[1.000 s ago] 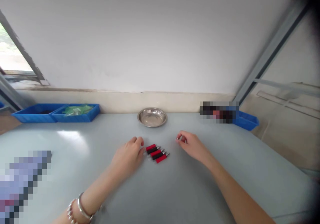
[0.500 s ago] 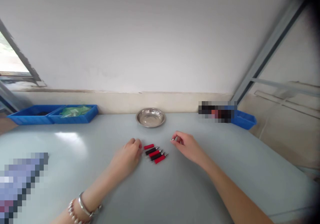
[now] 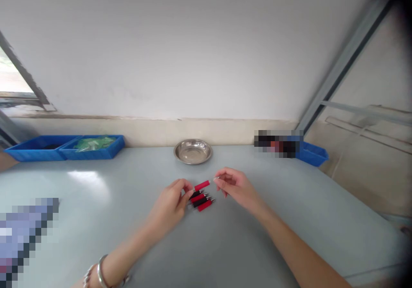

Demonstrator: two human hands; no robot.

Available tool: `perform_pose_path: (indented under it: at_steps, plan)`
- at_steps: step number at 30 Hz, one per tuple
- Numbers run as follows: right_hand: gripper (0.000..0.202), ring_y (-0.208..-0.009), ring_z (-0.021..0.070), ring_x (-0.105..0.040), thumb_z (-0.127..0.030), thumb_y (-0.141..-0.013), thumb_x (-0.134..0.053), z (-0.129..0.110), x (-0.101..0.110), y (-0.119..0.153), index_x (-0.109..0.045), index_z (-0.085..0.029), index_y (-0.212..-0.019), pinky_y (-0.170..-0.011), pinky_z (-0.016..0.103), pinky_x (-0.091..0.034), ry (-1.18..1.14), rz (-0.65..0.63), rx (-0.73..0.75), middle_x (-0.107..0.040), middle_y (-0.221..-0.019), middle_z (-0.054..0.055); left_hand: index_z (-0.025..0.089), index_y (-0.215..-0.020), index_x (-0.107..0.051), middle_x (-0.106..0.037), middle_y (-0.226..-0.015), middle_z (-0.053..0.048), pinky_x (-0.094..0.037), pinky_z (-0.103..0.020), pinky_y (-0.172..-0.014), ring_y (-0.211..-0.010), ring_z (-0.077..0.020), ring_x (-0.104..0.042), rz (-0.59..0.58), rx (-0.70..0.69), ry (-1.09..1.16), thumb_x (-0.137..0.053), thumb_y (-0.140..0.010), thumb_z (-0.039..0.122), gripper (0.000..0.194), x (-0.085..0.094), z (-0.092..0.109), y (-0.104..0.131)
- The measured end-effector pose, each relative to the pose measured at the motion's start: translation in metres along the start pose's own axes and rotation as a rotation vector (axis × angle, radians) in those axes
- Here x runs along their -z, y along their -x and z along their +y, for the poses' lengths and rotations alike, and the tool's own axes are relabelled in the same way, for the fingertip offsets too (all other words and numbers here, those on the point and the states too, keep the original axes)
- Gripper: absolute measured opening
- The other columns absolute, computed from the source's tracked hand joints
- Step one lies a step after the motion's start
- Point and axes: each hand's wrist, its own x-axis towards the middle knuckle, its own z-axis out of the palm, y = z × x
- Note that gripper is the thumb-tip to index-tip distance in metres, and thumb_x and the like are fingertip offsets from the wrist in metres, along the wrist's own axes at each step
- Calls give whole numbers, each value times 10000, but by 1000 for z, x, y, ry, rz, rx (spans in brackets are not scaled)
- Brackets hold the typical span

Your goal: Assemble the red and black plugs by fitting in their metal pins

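Note:
My left hand [image 3: 174, 198] pinches the near end of a red pen grip [image 3: 202, 185], raised just above a small group on the table. Opposite it, my right hand [image 3: 234, 182] has thumb and forefinger closed on a small silver pen tip [image 3: 216, 177]. The tip is in line with the grip's right end; whether they touch I cannot tell. Below lie several pen pieces side by side, red and black with silver points, among them a black one [image 3: 201, 202] and a red one [image 3: 205, 206]. My left fingers partly cover their left ends.
A round metal dish [image 3: 193, 152] stands at the back near the wall. Two blue trays [image 3: 92, 153] sit at the back left, one with a green plastic bag [image 3: 95, 143]. Another blue tray [image 3: 313, 153] is at the back right beside a blurred-out item. A pixelated shape lies front left.
My left hand has picked the red pen grip up from the table and brought it toward my right hand. My right hand has shifted slightly left with the silver tip.

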Motion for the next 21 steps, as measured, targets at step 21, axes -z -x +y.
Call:
perform_pose_path:
  at_steps: [21]
  plan:
    - [227,-495,84,-472,-389,-759,-548,4,-4,0,-529,-170,-817,-485,214,-397,-29,-52,43,-548,-615,-19,183,-761,-474,-546,-652,1,-336,-235,-547,-576,-133,-466,-60,53,82,-326,-831,296,199,2,7,2]
